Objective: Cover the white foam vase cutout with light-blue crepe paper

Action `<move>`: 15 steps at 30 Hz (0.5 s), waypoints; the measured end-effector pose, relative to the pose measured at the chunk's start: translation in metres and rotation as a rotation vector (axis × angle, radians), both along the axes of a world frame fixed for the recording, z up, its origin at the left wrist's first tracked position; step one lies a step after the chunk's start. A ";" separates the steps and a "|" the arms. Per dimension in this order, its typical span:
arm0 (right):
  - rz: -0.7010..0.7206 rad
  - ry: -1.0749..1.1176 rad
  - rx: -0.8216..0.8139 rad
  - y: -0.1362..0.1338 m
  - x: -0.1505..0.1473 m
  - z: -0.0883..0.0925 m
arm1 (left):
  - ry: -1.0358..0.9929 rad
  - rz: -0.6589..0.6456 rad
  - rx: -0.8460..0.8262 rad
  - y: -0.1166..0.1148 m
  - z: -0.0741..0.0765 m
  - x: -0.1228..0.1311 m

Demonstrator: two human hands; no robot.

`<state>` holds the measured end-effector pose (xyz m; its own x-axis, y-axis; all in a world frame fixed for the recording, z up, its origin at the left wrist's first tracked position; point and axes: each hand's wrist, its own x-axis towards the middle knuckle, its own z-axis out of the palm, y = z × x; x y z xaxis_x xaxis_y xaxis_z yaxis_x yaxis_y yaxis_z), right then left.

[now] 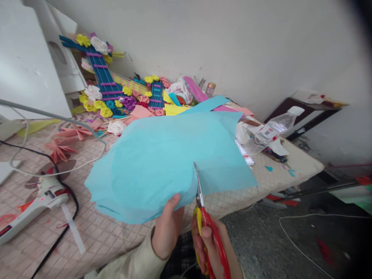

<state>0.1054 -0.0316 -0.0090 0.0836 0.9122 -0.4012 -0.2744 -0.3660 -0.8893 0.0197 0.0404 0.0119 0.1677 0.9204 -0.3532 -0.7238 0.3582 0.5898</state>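
Note:
A wide sheet of light blue paper [162,155] is held up over the table, with a cut running in from its near edge. My left hand [168,228] pinches that near edge, thumb on top and fingers beneath. To its right, my right hand [213,244] grips scissors [216,236] with red and yellow handles. Their blades point away from me into the cut, and the paper's right part hangs lower beside them. The blades look nearly closed.
A white glue gun [43,197] with cables lies at the left. Behind the sheet are paper flowers [100,108] and a blue paper strip [205,104]. A plastic bottle [271,130] leans at the right, near the table's right edge.

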 end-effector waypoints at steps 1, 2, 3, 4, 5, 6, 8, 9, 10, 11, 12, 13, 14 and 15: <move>-0.001 -0.013 0.018 0.000 0.000 0.002 | -0.042 -0.005 -0.012 0.000 0.000 0.000; -0.004 -0.024 0.034 0.000 0.000 0.004 | -0.076 -0.007 -0.022 0.000 -0.001 0.000; -0.013 -0.035 0.049 0.000 -0.001 0.005 | -0.096 -0.004 -0.031 0.000 -0.001 0.000; -0.015 -0.041 0.058 0.000 -0.001 0.006 | -0.098 0.004 -0.039 0.000 -0.001 0.000; -0.012 -0.040 0.061 0.000 -0.001 0.006 | -0.096 0.012 -0.045 -0.001 -0.001 0.000; -0.002 -0.038 0.057 0.000 -0.001 0.006 | -0.095 0.017 -0.044 -0.001 -0.002 0.000; 0.018 -0.034 0.034 0.000 -0.001 0.006 | -0.093 0.026 -0.034 -0.001 -0.001 0.000; 0.021 -0.031 0.020 0.000 -0.001 0.005 | -0.090 0.029 -0.031 -0.001 -0.001 0.000; 0.019 -0.026 0.008 0.000 -0.001 0.005 | -0.085 0.032 -0.033 0.000 -0.001 0.000; 0.010 -0.019 0.000 0.000 -0.002 0.005 | -0.078 0.035 -0.038 0.000 0.000 0.000; -0.002 -0.007 -0.002 0.000 -0.002 0.005 | -0.074 0.033 -0.045 0.000 0.000 0.000; -0.017 0.011 -0.005 -0.001 -0.002 0.004 | -0.072 0.029 -0.052 0.000 0.000 0.000; -0.028 0.036 -0.009 -0.001 -0.003 0.004 | -0.076 0.022 -0.053 0.000 0.000 0.000; -0.041 0.066 -0.013 -0.002 -0.003 0.004 | -0.083 0.018 -0.052 0.000 0.000 0.000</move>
<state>0.1024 -0.0331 -0.0050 0.0935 0.9031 -0.4191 -0.3472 -0.3650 -0.8638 0.0194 0.0407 0.0119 0.1824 0.9043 -0.3860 -0.7759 0.3735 0.5084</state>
